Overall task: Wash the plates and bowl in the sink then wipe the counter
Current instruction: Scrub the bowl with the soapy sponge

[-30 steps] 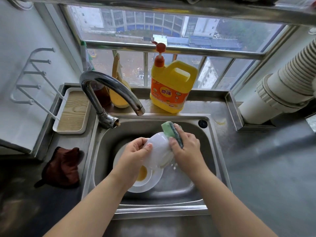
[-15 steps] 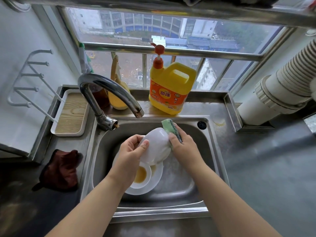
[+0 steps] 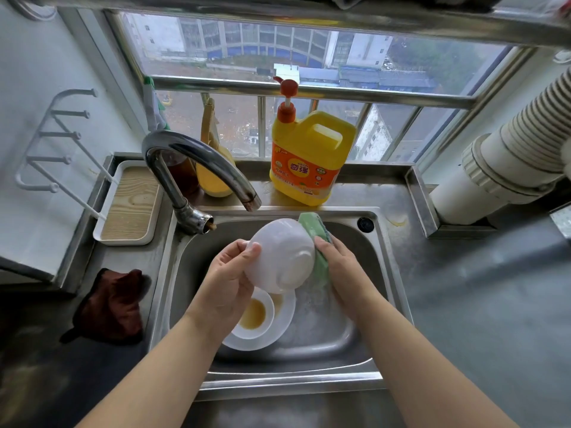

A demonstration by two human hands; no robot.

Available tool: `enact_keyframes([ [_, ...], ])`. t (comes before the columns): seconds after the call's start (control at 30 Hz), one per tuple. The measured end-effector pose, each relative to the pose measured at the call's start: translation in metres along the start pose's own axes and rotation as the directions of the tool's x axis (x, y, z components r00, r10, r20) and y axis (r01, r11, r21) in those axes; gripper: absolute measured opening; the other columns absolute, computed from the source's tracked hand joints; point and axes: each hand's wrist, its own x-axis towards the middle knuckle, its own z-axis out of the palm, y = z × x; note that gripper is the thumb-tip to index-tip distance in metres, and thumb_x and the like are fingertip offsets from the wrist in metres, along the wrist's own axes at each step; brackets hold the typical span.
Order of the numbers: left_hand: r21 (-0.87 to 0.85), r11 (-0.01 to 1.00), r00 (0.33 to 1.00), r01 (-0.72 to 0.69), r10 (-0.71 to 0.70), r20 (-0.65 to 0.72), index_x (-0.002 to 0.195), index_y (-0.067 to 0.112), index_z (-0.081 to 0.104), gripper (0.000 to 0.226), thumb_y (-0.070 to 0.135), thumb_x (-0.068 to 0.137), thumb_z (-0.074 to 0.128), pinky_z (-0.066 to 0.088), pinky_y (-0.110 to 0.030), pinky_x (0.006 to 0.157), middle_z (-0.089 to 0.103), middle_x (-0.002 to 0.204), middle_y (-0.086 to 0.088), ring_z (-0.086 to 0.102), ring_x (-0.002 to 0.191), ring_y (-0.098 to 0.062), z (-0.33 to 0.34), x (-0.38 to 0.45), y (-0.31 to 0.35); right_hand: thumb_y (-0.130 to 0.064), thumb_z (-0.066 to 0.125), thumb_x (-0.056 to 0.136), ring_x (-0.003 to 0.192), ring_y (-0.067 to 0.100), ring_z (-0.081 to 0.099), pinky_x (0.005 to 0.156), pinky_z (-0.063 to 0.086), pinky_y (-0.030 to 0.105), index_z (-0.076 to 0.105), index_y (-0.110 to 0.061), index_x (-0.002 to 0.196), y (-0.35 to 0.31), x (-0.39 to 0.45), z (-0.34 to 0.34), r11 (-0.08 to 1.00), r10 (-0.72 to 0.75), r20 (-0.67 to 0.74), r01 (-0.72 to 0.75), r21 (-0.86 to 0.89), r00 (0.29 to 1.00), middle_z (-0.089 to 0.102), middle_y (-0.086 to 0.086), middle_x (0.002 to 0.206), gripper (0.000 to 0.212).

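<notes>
Over the steel sink my left hand grips the rim of a white bowl, turned with its underside toward me. My right hand holds a green sponge and presses it against the bowl's right side. Below the bowl, on the sink floor, a small white dish with a brown stain sits on a larger white plate. A dark red cloth lies crumpled on the counter left of the sink.
The curved tap arches over the sink's back left. A yellow detergent jug stands behind the sink. A white tray with a wooden base sits at the left. A large white duct fills the right corner, beside grey counter.
Both hands have lifted the bowl a little higher and turned it. The sponge has slid down along the bowl's right side.
</notes>
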Motion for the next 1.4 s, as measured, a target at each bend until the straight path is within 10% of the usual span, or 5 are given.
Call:
enact_keyframes([
  [0.33, 0.005, 0.986, 0.959, 0.166, -0.162, 0.233, 0.11, 0.015, 0.067, 0.058, 0.024, 0.057, 0.089, 0.049, -0.036, 0.075, 0.065, 0.106, -0.008, 0.061, 0.092, -0.022, -0.014, 0.003, -0.004, -0.025, 0.056, 0.088, 0.089, 0.02, 0.065, 0.074, 0.054, 0.035, 0.051, -0.021, 0.134, 0.003, -0.006, -0.009, 0.926, -0.087, 0.041, 0.065, 0.371, 0.995, 0.066, 0.011, 0.111, 0.046],
  [0.6, 0.536, 0.816, 0.919, 0.217, -0.356, 0.171, 0.105, -0.007, 0.06, 0.047, 0.026, 0.074, 0.072, 0.049, -0.028, 0.072, 0.065, 0.087, -0.012, 0.06, 0.08, -0.021, -0.007, 0.016, 0.011, -0.027, 0.065, 0.083, 0.113, 0.009, 0.051, 0.09, 0.047, 0.018, 0.052, -0.056, 0.122, -0.009, -0.013, -0.004, 0.887, -0.253, 0.235, 0.322, -0.331, 0.938, 0.046, -0.003, 0.125, 0.05],
  [0.83, 0.449, 0.887, 0.993, 0.108, -0.115, -0.012, 0.093, 0.004, 0.063, 0.007, 0.009, 0.09, 0.061, 0.054, -0.028, 0.064, 0.068, 0.08, -0.009, 0.063, 0.072, -0.02, -0.006, 0.014, -0.006, -0.047, 0.049, 0.088, 0.117, 0.011, 0.032, 0.108, 0.031, 0.031, 0.027, -0.058, 0.134, 0.011, -0.017, 0.005, 0.695, -0.339, 0.057, 0.291, -0.658, 0.939, 0.039, -0.005, 0.121, 0.052],
  [1.2, 0.314, 0.949, 0.999, -0.031, 0.023, 0.027, 0.091, 0.011, 0.067, 0.018, 0.022, 0.079, 0.062, 0.046, -0.032, 0.073, 0.065, 0.084, -0.006, 0.057, 0.08, -0.019, -0.008, 0.006, -0.008, -0.043, 0.048, 0.094, 0.114, 0.015, 0.049, 0.097, 0.041, 0.031, 0.036, -0.043, 0.142, 0.011, 0.008, -0.004, 0.865, -0.195, -0.07, 0.138, -0.483, 0.978, 0.051, 0.001, 0.127, 0.049],
  [1.4, 0.366, 0.93, 0.997, -0.036, 0.011, 0.071, 0.095, 0.004, 0.064, 0.011, 0.012, 0.087, 0.064, 0.053, -0.024, 0.066, 0.066, 0.081, -0.007, 0.061, 0.075, -0.016, -0.007, 0.003, -0.013, -0.037, 0.055, 0.092, 0.119, 0.01, 0.029, 0.103, 0.029, 0.026, 0.035, -0.047, 0.14, 0.005, -0.026, 0.019, 0.677, -0.413, 0.084, 0.367, -0.638, 0.907, 0.036, -0.003, 0.123, 0.053],
])
